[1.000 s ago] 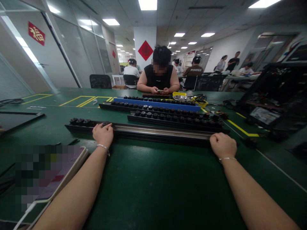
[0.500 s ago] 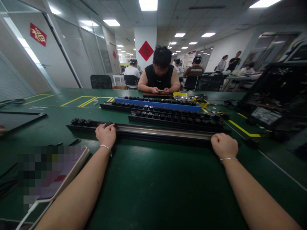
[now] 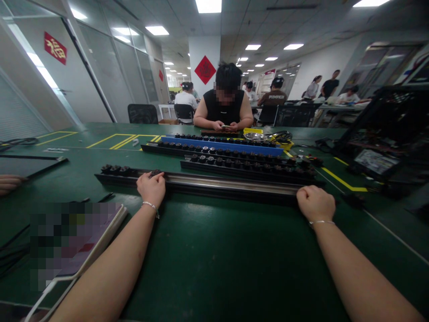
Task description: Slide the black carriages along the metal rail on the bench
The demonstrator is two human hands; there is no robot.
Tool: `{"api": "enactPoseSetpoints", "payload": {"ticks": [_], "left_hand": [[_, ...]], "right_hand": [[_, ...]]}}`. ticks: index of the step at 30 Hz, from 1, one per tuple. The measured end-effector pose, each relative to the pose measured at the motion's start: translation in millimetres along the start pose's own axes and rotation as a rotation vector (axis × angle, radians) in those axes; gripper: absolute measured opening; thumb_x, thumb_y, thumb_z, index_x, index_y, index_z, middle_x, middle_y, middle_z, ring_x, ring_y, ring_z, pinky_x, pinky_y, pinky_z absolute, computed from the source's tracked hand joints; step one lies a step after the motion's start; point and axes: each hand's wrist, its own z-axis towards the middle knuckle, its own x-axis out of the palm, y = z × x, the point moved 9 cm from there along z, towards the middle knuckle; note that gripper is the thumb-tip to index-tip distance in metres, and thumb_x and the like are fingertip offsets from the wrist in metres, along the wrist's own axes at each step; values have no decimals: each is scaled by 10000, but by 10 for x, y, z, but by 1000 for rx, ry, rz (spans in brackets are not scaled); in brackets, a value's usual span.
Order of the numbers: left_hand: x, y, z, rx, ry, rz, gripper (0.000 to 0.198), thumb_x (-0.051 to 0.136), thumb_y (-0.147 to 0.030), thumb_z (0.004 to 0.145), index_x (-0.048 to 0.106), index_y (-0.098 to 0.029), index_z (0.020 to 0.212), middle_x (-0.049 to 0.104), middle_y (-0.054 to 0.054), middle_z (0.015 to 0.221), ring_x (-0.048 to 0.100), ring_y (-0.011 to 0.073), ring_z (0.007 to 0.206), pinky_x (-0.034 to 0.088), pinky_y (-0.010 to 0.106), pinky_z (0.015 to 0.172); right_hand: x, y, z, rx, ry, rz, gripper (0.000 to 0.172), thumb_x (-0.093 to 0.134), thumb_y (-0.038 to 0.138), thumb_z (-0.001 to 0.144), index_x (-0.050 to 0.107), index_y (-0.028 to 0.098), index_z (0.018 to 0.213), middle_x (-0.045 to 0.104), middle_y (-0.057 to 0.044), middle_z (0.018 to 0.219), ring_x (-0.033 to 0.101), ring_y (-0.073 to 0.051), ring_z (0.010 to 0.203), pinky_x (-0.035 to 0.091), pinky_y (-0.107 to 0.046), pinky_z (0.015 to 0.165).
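A long black rail [image 3: 228, 184] with a metallic channel lies across the green table. Several small black wheel-like parts [image 3: 115, 169] sit in its left end. My left hand [image 3: 151, 188] is closed on a dark part in the channel, right of those parts. At the rail's right end, my right hand [image 3: 315, 203] is closed round the end, with its fingertips hidden. Behind it lie further black rails [image 3: 234, 165] filled with similar parts, and a blue rail [image 3: 221, 145].
A screen device [image 3: 80, 241] with a white cable lies at the left on the table [image 3: 208, 264]. Another person's hand [image 3: 11, 182] is by a dark panel [image 3: 33, 165]. A person [image 3: 224, 107] sits opposite. Black equipment [image 3: 378, 129] stands at the right.
The other person's hand at the left edge has come further into view beside the panel. My hands keep their hold on the rail; the view has shifted slightly.
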Motion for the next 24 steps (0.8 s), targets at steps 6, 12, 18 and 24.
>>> {"api": "enactPoseSetpoints", "payload": {"ticks": [6,12,18,24], "left_hand": [[-19,-46,-21,6,-5,8,355,435,-267,786,735,-185,956,579,107,1139,452,276,1141,321,390,1023],[-24,-77,-49,7,-1,4,339,440,-279,797,741,-197,930,586,101,1124,458,272,1132,334,397,1011],[-1,-94,-64,36,-12,13,325,452,-274,792,744,-208,917,586,108,1105,459,277,1123,345,410,993],[5,-118,-75,57,-23,22,308,467,-282,787,748,-227,900,592,106,1103,463,283,1108,354,418,971]], "right_hand": [[4,-3,5,-1,5,-2,310,360,207,818,633,161,678,619,-83,788,483,-181,702,254,-312,579],[1,-5,3,6,7,10,309,359,209,823,622,159,669,624,-85,785,482,-178,693,257,-312,582],[11,-15,3,0,-19,-6,291,377,204,811,640,160,694,634,-82,808,494,-182,721,250,-314,586],[32,-26,7,7,16,4,315,359,213,826,641,159,695,633,-87,812,497,-182,712,264,-314,588]]}}
